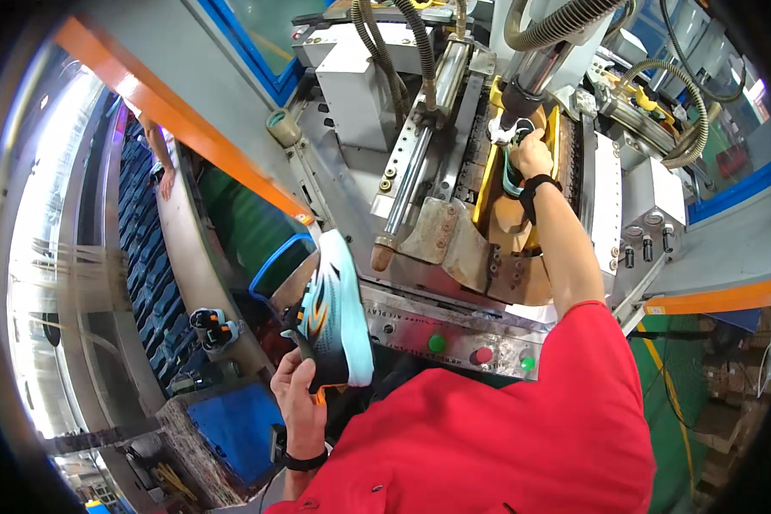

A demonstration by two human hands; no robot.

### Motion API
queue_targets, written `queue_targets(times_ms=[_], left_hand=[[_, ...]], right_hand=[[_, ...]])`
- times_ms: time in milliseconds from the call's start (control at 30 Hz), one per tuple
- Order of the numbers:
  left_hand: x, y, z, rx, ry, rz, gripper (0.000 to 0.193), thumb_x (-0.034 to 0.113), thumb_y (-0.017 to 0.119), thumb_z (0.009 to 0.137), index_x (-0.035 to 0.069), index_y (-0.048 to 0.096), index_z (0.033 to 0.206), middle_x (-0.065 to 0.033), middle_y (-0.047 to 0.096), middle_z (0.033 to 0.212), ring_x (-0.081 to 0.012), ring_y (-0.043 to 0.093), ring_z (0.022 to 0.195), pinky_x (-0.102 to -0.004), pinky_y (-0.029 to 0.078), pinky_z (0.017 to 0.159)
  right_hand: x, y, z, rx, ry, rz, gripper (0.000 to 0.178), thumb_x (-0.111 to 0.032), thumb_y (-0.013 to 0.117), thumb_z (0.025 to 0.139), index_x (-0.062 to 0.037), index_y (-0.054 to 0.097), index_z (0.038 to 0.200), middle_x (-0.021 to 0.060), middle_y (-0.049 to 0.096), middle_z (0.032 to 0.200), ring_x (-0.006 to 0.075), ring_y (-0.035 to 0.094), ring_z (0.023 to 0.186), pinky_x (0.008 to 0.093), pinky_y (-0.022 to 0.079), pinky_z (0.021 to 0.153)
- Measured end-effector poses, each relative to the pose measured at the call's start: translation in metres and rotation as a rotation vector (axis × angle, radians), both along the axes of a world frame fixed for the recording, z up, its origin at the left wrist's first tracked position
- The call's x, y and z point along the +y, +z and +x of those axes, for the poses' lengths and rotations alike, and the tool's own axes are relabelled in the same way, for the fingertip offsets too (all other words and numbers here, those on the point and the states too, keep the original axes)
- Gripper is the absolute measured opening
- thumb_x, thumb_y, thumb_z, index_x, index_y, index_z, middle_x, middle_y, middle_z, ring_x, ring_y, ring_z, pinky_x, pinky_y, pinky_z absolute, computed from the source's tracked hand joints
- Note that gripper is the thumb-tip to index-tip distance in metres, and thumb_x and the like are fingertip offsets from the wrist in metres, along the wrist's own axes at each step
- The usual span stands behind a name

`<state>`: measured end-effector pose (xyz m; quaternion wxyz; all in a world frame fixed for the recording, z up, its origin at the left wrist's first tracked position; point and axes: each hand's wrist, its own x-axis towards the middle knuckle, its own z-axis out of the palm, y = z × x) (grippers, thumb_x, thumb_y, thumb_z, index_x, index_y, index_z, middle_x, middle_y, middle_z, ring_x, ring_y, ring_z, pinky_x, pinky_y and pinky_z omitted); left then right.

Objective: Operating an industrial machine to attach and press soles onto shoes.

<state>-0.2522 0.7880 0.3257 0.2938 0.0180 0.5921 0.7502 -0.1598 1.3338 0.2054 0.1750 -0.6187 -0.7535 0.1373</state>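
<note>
My left hand (pixel 303 396) grips a sneaker (pixel 341 313) by its heel end, toe pointing up, in front of the machine's left side. The sneaker is light blue and black with orange marks and a pale sole. My right hand (pixel 531 156) reaches into the press, its fingers closed on a second shoe (pixel 512 180) with a teal edge and white and black parts. That shoe sits between yellow side walls (pixel 553 141), below a dark pressing head (pixel 522 98). My hand and the press hide much of it.
A control panel (pixel 454 343) with green and red buttons runs along the machine's front. At left, dark shoes (pixel 214 330) stand on a ledge beside a conveyor (pixel 150 274). Another person's hand (pixel 167 182) rests farther up. An orange-edged frame (pixel 188 128) slants across.
</note>
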Motion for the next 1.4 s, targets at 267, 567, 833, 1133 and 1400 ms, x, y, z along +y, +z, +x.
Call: queue_targets(times_ms=[267,567,833,1133,1400], left_hand=[[-0.010,-0.002,0.027,-0.072,0.226,-0.057,0.021,0.015,0.065,0.086,0.002,0.062,0.103,-0.0046,0.065,0.092,-0.0155,0.065,0.083,-0.0298,0.053,0.073],[-0.005,0.008,0.056,-0.056,0.201,-0.079,0.021,0.017,0.064,0.086,0.001,0.062,0.099,-0.0047,0.066,0.089,-0.0137,0.065,0.079,-0.0292,0.052,0.070],[-0.025,-0.001,0.065,-0.065,0.270,-0.030,0.017,0.015,0.064,0.085,0.003,0.063,0.096,-0.0025,0.065,0.087,-0.0129,0.065,0.077,-0.0293,0.052,0.068],[-0.014,-0.002,0.070,-0.073,0.268,-0.003,0.012,0.015,0.064,0.086,0.005,0.063,0.092,0.0000,0.064,0.084,-0.0121,0.065,0.076,-0.0287,0.052,0.068],[-0.024,-0.012,0.095,-0.081,0.319,0.023,0.009,0.015,0.064,0.086,0.007,0.064,0.090,0.0012,0.064,0.083,-0.0099,0.064,0.076,-0.0271,0.050,0.066]], right_hand=[[-0.263,0.080,0.061,0.526,0.557,0.088,0.022,-0.004,0.059,0.081,-0.0011,0.062,0.102,0.0193,0.064,0.090,0.0345,0.063,0.081,0.0411,0.052,0.073],[-0.366,-0.149,0.051,0.257,0.807,-0.084,0.030,-0.018,0.061,0.084,-0.0110,0.058,0.114,0.0102,0.055,0.108,0.0325,0.057,0.099,0.0432,0.052,0.079],[-0.320,0.006,0.053,0.842,0.771,0.093,0.019,-0.001,0.068,0.078,-0.0060,0.065,0.097,0.0079,0.060,0.079,0.0180,0.058,0.061,0.0294,0.048,0.056],[0.008,0.303,0.038,0.919,0.339,0.341,0.045,-0.007,0.068,0.073,0.0062,0.058,0.114,0.0156,0.067,0.094,0.0212,0.065,0.082,0.0332,0.053,0.068],[0.012,0.284,0.015,0.889,0.282,0.572,0.035,-0.018,0.067,0.073,0.0051,0.064,0.100,0.0149,0.067,0.079,0.0258,0.066,0.072,0.0381,0.052,0.061]])
